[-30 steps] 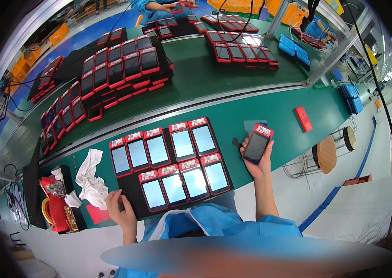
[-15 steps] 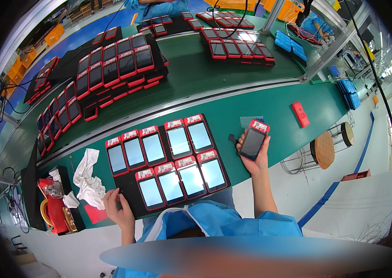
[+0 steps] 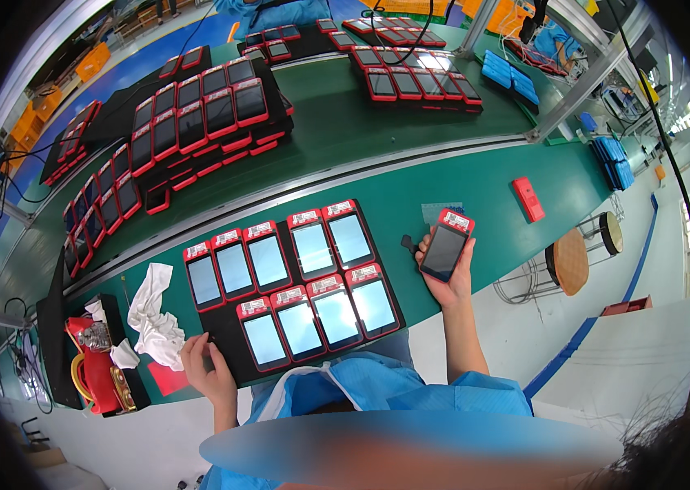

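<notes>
My right hand (image 3: 457,287) is wrapped round a red handheld terminal (image 3: 446,251), held face up over the table's right part, its screen dark and a white label on its top end. My left hand (image 3: 208,374) rests beside the left edge of a black tray (image 3: 226,347), fingers bent loosely and apart, holding nothing. On that tray lie two rows of red terminals (image 3: 308,247) with lit, pale screens. A gap shows in the lower row's left end. A small black piece (image 3: 408,242) is next to my right hand.
A crumpled white cloth (image 3: 153,318) and a box of red items (image 3: 104,367) lie at the left. One red device (image 3: 528,200) sits at the right. Beyond the metal rail stand stacked trays of dark-screened terminals (image 3: 198,114). Blue packs (image 3: 611,163) and stools (image 3: 569,263) are farther right.
Almost nothing differs. The terminal in my right hand is tilted slightly and the view has shifted a little. My left hand stays in place.
</notes>
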Motion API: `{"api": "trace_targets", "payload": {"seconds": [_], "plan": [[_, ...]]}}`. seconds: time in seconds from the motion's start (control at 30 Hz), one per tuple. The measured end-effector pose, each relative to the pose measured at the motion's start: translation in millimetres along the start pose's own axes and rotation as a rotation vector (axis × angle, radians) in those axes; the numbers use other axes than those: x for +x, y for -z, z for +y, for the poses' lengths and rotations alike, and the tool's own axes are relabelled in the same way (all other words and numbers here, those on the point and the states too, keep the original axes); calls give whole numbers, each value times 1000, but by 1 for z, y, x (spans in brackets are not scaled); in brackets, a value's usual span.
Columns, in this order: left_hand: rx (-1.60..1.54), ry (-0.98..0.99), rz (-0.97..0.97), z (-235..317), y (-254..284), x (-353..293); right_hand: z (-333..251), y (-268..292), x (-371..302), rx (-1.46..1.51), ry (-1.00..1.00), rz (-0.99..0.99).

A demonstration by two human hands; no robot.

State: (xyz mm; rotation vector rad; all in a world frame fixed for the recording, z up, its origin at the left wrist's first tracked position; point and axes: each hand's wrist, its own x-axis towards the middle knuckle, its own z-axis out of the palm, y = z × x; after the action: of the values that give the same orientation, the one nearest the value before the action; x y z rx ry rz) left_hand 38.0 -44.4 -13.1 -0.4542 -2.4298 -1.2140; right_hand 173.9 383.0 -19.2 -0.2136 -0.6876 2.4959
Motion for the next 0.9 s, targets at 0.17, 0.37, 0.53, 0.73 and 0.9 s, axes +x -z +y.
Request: {"api": "trace_targets", "payload": {"seconds": [0.17, 0.37, 0.53, 0.73, 0.9], "plan": [[1, -5, -2, -3, 0, -1, 1, -5, -1, 15, 8, 44], [-5, -9, 12, -2, 0, 0, 1, -4, -1, 6, 9, 51], [-2, -13, 15, -3, -1, -1, 0, -1, -1, 7, 2, 17], [-6, -1, 17, -3, -1, -1, 0, -1, 0, 10, 0, 15], [-4, -3, 14, -3, -1, -1, 0, 0, 0, 5, 4, 1]]}}
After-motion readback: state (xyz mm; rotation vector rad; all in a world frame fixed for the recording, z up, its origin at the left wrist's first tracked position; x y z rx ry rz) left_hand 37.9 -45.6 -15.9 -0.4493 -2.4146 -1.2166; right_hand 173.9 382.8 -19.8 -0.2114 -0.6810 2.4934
